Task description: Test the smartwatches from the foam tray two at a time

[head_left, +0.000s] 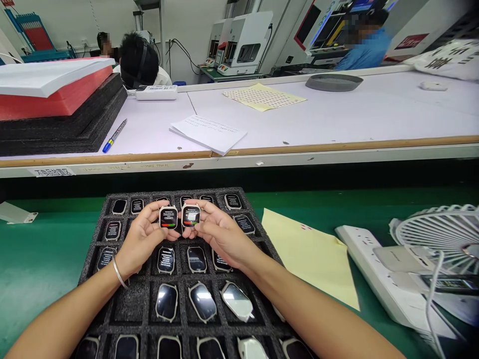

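Note:
My left hand pinches a smartwatch body with a lit screen showing text and a red and green bar. Beside it, my right hand grips a second smartwatch body, its screen also lit. Both watches are held side by side above a black foam tray on the green bench. The tray's pockets hold several more watch bodies, some with dark screens, some showing text. A silver bangle sits on my left wrist.
A yellow paper sheet lies right of the tray. Further right are a white power strip and a white fan. The raised white shelf behind carries stacked foam, a pen, papers. Other people sit beyond.

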Motion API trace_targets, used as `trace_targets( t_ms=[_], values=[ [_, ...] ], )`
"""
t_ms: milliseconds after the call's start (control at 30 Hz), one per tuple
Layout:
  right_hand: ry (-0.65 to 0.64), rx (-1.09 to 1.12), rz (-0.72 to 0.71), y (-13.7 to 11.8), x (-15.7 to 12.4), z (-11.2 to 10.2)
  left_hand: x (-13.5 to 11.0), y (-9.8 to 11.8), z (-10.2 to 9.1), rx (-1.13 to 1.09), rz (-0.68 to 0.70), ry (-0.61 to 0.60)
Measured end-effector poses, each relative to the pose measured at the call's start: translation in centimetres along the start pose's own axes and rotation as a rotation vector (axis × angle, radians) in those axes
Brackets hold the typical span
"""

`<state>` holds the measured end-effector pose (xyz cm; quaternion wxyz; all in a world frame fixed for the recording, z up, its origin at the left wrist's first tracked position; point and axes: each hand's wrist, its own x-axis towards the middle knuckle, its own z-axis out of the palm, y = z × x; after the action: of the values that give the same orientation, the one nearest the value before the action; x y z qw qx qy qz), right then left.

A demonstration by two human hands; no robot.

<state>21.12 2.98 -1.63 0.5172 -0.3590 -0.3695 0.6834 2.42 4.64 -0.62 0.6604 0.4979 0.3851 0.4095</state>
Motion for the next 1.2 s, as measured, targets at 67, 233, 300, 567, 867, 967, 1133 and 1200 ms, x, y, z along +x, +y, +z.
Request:
trace_targets(
  t_ms=[67,233,300,567,867,967,1133,1200],
  values=[
    [0.007,0.0,-0.001,0.02,-0.01,-0.02,-0.02,0.04,0.0,-0.001,0.002,-0.006],
    [0.013,0.001,0.003,0.06,0.0,-0.07,0.0,-0.04,-0.07,0.0,0.01,-0.012],
    [0.011,-0.002,0.003,0.09,0.01,-0.09,0.04,-0.12,-0.11,0.002,0.012,-0.011],
    [-0.011,-0.028,-0.03,0.2,0.06,-0.08,-0.04,-0.12,-0.06,0.004,0.004,-0.012],
    [-0.01,-0.021,-0.02,0.14,-0.08,-0.04,0.03,-0.17,0.04,0.004,0.003,0.006],
    [-0.018,-0.017,-0.012,0.13,-0.03,-0.01,0.07,-0.26,0.1,0.015,0.011,0.007],
    [-0.039,-0.026,-0.02,0.29,0.13,-0.08,0.26,-0.39,0.23,0.023,0.011,0.02],
    [-0.051,-0.031,-0.028,0.37,0.15,-0.11,0.3,-0.39,0.29,0.027,0.015,0.034]
  ],
)
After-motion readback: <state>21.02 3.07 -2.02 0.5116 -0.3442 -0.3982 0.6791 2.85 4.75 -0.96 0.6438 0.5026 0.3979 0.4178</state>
